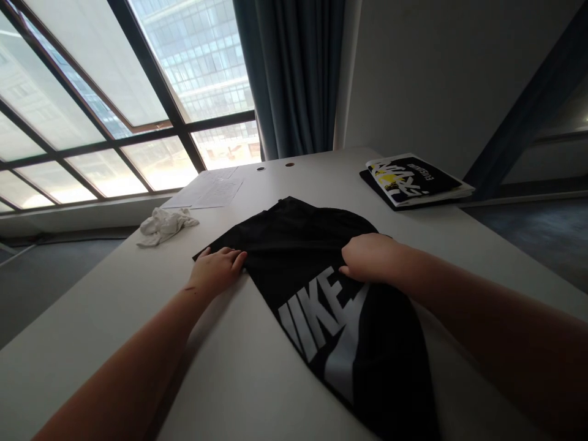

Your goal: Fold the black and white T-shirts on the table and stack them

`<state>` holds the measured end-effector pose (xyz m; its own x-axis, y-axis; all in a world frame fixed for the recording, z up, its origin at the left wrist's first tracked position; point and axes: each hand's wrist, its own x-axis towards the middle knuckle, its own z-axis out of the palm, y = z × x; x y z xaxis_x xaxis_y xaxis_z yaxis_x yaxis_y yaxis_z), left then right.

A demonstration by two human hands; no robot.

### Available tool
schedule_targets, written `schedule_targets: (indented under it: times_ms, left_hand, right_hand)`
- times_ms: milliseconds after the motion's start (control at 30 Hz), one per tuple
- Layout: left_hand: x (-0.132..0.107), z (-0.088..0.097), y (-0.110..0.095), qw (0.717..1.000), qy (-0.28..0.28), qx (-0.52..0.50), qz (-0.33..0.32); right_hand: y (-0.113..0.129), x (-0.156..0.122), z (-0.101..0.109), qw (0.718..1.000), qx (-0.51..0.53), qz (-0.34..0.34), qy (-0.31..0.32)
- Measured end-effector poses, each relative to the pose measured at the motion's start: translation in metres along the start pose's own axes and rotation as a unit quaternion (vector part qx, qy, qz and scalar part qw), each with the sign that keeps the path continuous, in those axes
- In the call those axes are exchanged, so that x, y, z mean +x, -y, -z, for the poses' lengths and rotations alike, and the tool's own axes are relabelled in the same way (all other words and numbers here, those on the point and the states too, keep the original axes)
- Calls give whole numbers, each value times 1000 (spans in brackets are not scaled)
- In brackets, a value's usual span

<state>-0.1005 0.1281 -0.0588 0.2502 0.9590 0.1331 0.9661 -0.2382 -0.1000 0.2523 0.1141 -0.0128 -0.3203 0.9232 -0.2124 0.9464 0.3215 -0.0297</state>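
A black T-shirt [298, 233] with a large white Nike print lies folded over on itself on a white table [248, 361]. My left hand [217, 269] grips the shirt's left edge, with the fingers on top and the thumb out of sight. My right hand [370, 257] is curled over a fold on the right side of the shirt and holds the cloth. The far part of the shirt is bunched towards the table's back. Part of the print runs under my right hand.
A crumpled white cloth [166, 225] lies at the table's left edge, beyond my left hand. Sheets of paper [211, 188] lie at the back. A black folder with a magazine [413, 180] lies at the back right. A window and a blue curtain stand behind the table.
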Motion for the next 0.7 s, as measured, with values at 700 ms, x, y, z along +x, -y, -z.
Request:
schedule_targets:
  times_ms: [700]
  left_hand:
    - [11,-24,21,996,-63,-63,-29]
  right_hand:
    - [-6,32,-28,979,49,144,-134]
